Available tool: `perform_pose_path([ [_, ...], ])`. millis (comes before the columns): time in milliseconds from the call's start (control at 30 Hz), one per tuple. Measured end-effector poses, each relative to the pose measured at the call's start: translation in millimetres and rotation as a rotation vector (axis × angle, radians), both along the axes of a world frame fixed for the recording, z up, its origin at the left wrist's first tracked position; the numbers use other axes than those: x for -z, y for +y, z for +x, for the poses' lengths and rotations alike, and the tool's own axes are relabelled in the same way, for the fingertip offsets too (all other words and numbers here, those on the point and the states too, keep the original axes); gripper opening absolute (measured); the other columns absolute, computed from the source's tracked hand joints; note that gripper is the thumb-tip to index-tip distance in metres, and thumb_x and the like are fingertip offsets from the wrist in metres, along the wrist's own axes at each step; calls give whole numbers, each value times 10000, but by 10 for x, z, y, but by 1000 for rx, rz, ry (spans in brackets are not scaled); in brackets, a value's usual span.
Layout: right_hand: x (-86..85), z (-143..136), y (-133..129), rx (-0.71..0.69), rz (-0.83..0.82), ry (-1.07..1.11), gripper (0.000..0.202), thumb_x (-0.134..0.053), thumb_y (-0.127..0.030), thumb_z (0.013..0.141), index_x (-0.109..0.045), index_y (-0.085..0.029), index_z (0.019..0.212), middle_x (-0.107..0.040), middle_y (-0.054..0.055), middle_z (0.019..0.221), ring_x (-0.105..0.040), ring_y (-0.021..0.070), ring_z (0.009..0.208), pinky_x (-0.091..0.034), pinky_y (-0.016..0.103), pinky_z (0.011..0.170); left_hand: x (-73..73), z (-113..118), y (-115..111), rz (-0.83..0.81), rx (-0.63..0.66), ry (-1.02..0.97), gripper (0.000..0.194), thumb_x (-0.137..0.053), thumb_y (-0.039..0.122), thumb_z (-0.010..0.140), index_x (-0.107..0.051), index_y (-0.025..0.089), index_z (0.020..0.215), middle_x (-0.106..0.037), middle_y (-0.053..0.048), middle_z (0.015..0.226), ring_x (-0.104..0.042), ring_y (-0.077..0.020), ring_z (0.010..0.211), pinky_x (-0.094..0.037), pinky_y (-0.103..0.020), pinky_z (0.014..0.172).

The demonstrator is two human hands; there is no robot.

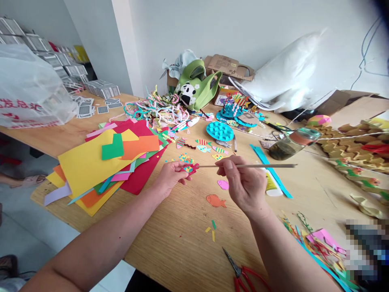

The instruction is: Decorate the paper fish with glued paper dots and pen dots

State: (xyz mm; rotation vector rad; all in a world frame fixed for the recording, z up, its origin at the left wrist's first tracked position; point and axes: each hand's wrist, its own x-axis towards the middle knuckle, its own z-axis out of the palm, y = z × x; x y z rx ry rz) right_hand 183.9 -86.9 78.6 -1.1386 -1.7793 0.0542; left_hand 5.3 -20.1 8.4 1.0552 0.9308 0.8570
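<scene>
a small red paper cutout [187, 170], partly covered, is pinched in the left hand [171, 177]; the right hand [244, 182] grips a thin brown stick [267, 166] reaching it. a white cylindrical bottle [274, 189] hides half behind the right hand; below, red-handled metal scissors [238, 270] are cut off. leftward, coloured paper sheets [83, 156] crowd the brown wooden tabletop [170, 239].

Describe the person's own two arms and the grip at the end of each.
The bare, tapering left forearm and bare, tapering right forearm show no sleeves, watch or bracelet; the left has a small round spot. The left grip and right grip are ordinary human hands, ungloved, with no rings visible, though some fingers are partly hidden.
</scene>
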Motion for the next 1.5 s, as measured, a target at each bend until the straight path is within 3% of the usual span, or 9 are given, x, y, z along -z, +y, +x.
perform_pose_path([
  [200,-68,109,52,109,-76,212,370,-494,-362,961,-653,-182,679,-614,12,594,-567,113,517,-438,255,492,42,-2,28,28,-45,5,311,-626,100,717,-655,101,1026,-733,-101,892,-668,-136,645,-465,-204,511],
  [467,-84,501,307,68,-327,740,358,-611,-483,847,-627,-189,644,-492,-16,453,-424,102,401,-303,242,391,56,-5,35,76,-90,-7,349,-654,134,726,-584,129,1068,-715,-79,871,-679,-155,677,-488,-231,568],
  [733,154,510,480,-49,-760,931,397,-709,-534,684,-616,-151,645,-509,-27,443,-414,74,370,-291,215,366,63,-8,43,129,-76,6,458,-725,251,688,-567,137,1103,-718,-98,926,-671,-167,682,-469,-238,551],
  [900,284,365,517,-61,-867,879,461,-733,-579,647,-626,-131,639,-566,-7,462,-478,72,380,-341,197,382,22,-4,13,154,-48,27,464,-692,255,701,-558,137,1129,-721,-88,894,-661,-167,680,-447,-226,527],
  [1000,305,317,518,-28,-795,821,485,-711,-607,672,-643,-127,672,-616,20,512,-530,92,415,-385,210,410,8,0,4,160,-39,25,478,-698,277,697,-562,144,1136,-719,-90,918,-651,-159,684,-442,-227,541],
  [1167,189,406,475,230,-303,799,457,-620,-596,793,-665,-142,766,-661,37,621,-592,119,524,-458,241,499,20,-4,16,151,-53,14,497,-726,308,678,-573,148,1123,-711,-80,889,-643,-159,682,-446,-235,563],
  [1267,59,494,425,296,-125,792,426,-600,-567,830,-669,-148,790,-663,36,644,-606,126,544,-475,256,527,29,-7,19,143,-64,4,486,-725,296,678,-574,147,1116,-705,-73,869,-642,-158,676,-449,-239,565],
  [1400,-47,533,370,302,-59,791,389,-607,-532,842,-670,-152,787,-654,30,621,-605,127,539,-479,256,530,25,-7,17,129,-79,-20,439,-715,260,675,-582,142,1077,-699,-50,785,-636,-148,643,-439,-231,564],
  [1500,-22,451,357,267,-209,753,396,-616,-525,827,-665,-147,719,-641,31,575,-575,123,490,-452,245,476,4,-6,24,114,-99,-55,432,-707,249,666,-569,144,1061,-697,-39,764,-643,-149,649,-450,-237,582],
])
